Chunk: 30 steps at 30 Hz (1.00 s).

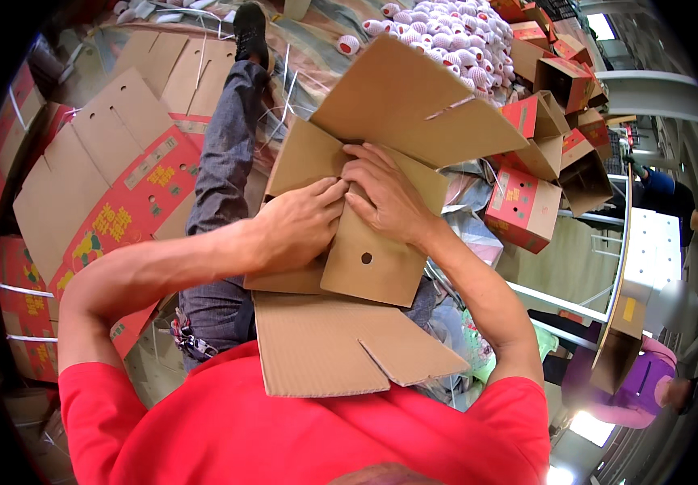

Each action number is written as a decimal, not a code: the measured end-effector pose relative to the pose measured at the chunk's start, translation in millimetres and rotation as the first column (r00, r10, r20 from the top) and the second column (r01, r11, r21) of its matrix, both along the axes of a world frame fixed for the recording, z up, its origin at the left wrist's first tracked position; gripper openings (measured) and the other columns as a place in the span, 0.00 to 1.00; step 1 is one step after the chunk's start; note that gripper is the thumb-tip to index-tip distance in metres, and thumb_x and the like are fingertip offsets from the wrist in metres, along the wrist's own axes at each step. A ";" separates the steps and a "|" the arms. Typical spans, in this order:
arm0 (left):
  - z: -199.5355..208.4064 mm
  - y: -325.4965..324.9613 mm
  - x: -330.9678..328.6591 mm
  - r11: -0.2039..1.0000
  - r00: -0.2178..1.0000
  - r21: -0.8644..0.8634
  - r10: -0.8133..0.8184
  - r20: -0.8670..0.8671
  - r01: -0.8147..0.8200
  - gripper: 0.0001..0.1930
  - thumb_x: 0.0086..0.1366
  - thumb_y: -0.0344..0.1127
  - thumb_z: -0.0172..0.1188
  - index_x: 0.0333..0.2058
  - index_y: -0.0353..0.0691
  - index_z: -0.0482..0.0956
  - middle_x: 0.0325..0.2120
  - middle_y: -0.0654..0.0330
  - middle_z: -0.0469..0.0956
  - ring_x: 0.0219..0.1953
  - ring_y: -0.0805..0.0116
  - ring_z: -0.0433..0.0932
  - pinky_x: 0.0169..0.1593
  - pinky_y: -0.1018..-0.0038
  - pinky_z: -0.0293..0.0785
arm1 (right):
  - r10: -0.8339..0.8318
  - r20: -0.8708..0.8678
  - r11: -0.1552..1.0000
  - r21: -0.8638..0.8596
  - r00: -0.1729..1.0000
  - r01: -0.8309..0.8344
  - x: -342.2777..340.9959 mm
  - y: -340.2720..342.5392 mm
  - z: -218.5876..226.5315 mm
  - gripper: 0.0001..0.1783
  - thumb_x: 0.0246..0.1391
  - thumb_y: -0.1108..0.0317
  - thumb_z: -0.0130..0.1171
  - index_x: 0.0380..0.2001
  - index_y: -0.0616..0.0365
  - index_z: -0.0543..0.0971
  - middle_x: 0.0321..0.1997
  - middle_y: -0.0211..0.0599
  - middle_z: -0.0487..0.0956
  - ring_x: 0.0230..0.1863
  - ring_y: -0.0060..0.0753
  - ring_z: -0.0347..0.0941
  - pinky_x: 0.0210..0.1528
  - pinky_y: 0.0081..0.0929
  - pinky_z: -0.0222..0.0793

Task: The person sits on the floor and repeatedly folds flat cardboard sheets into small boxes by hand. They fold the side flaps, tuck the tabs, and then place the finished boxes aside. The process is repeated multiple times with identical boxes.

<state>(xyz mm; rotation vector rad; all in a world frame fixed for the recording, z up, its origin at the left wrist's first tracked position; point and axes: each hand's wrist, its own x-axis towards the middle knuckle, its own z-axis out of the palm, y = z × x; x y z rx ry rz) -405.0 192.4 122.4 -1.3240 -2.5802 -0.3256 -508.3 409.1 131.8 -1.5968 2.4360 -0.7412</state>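
Observation:
A plain brown cardboard box (397, 279) rests on my lap, its inner flaps folded over each other. One long outer flap (414, 97) stands up on the far side; another slotted flap (317, 343) leans toward my red shirt. My left hand (300, 222) is closed, its bent fingers at the edge where the inner flaps meet. Close beside it, my right hand (385, 194) grips the flap with the round hole, fingertips curled over its far edge and thumb on top. The fingertips of the left hand are partly hidden by the cardboard.
Flattened red and brown cartons (123, 194) lie at my left, some bound with white straps. Foam-netted fruit (462, 40) is heaped at the far side. Formed cartons (523, 206) are piled to the right. Two people are farther right, one in purple (636, 384) by a carton.

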 end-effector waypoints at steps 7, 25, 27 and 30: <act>12.8 -1.5 18.0 0.940 0.948 0.215 0.212 0.237 -0.264 0.20 0.58 0.36 0.63 0.48 0.32 0.84 0.64 0.43 0.74 0.72 0.42 0.65 0.77 0.44 0.53 | -0.194 -0.206 0.945 0.225 0.959 0.239 27.2 8.7 -22.6 0.17 0.56 0.70 0.67 0.47 0.60 0.77 0.61 0.48 0.76 0.65 0.58 0.70 0.69 0.52 0.64; -40.0 35.1 -4.1 0.820 0.912 0.545 -0.076 0.404 -0.174 0.44 0.59 0.36 0.66 0.72 0.32 0.60 0.69 0.40 0.65 0.74 0.40 0.60 0.79 0.46 0.50 | -0.314 0.056 0.937 -0.145 0.948 0.319 47.8 80.2 -10.4 0.12 0.65 0.70 0.56 0.47 0.64 0.80 0.42 0.44 0.88 0.52 0.57 0.81 0.64 0.58 0.67; -45.8 41.2 -2.7 0.825 0.897 0.533 -0.077 0.436 -0.188 0.41 0.62 0.36 0.64 0.71 0.31 0.61 0.69 0.38 0.66 0.73 0.38 0.61 0.78 0.46 0.52 | -0.410 0.130 0.903 -0.079 0.903 0.422 53.6 66.6 -24.0 0.11 0.65 0.70 0.55 0.46 0.63 0.79 0.39 0.50 0.86 0.49 0.63 0.79 0.59 0.57 0.70; -71.2 47.8 -0.8 0.694 0.837 0.627 -0.064 0.544 -0.354 0.36 0.65 0.35 0.61 0.69 0.29 0.62 0.68 0.37 0.66 0.72 0.35 0.62 0.77 0.47 0.54 | -0.444 0.152 0.881 -0.103 0.883 0.461 53.5 17.8 -52.5 0.09 0.66 0.72 0.54 0.47 0.61 0.78 0.41 0.54 0.84 0.49 0.63 0.77 0.54 0.54 0.72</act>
